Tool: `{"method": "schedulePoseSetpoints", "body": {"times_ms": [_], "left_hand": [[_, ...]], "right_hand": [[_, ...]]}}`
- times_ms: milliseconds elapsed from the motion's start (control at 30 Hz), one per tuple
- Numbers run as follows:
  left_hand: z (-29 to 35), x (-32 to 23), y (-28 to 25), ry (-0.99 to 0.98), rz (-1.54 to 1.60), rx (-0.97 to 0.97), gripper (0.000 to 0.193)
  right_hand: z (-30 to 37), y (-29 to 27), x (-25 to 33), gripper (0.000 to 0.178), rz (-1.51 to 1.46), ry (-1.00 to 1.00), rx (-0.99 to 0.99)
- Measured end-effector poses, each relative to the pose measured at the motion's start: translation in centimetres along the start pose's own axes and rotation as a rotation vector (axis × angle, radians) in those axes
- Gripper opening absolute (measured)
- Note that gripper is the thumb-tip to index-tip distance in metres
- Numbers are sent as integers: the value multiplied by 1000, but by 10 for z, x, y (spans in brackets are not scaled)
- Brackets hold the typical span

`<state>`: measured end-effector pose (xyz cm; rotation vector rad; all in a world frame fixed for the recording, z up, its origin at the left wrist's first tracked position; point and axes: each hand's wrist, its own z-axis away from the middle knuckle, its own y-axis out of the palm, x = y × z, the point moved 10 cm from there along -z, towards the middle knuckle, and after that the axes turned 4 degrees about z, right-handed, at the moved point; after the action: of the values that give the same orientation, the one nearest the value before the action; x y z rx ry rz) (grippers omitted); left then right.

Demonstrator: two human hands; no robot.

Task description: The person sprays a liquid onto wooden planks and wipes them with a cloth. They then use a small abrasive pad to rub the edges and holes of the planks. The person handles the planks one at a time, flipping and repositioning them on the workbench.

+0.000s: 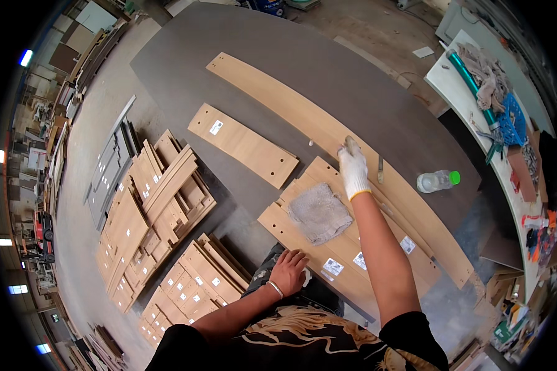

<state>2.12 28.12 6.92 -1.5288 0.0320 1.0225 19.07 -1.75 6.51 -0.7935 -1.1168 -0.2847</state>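
One gloved right hand (353,166) lies over one long wooden board (325,128); its grip cannot be told. One bare left hand (289,272), fingers loosely spread, lies at seven o'clock. Around the right hand: one grey cloth (320,213), seven; one shorter board (242,145), ten; one green-capped bottle (435,181), three.

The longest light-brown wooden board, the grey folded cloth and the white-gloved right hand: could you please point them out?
Longest light-brown wooden board (309,117), head view: its broad upper face.
Grey folded cloth (320,213), head view: middle of its top.
White-gloved right hand (354,169), head view: back of the glove.
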Motion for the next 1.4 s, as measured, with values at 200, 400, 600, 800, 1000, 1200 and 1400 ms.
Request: {"method": "schedulePoseSetpoints", "body": {"times_ms": [200,400,600,800,1000,1200,1400], "left_hand": [[5,71,-52,-15,39,-50,41],[-12,97,-79,158,-8,-25,32],[-43,85,-65,351,-3,46,33],[-80,87,-45,511,-106,87,53],[-98,118,-35,225,-290,50,68],[-37,-27,65,745,-208,427,81],[-27,-62,141,896,-572,146,66]], "right_hand": [[148,47,-27,57,645,-298,163],[219,83,-27,55,903,-431,44],[287,48,-48,30,822,-254,191],[448,-45,-163,5,-487,629,-273],[654,-122,-175,60,-1220,268,-1014],[740,-203,-150,81,-1314,-407,-1108],[758,-211,-199,70,-1255,71,-1193]]}}
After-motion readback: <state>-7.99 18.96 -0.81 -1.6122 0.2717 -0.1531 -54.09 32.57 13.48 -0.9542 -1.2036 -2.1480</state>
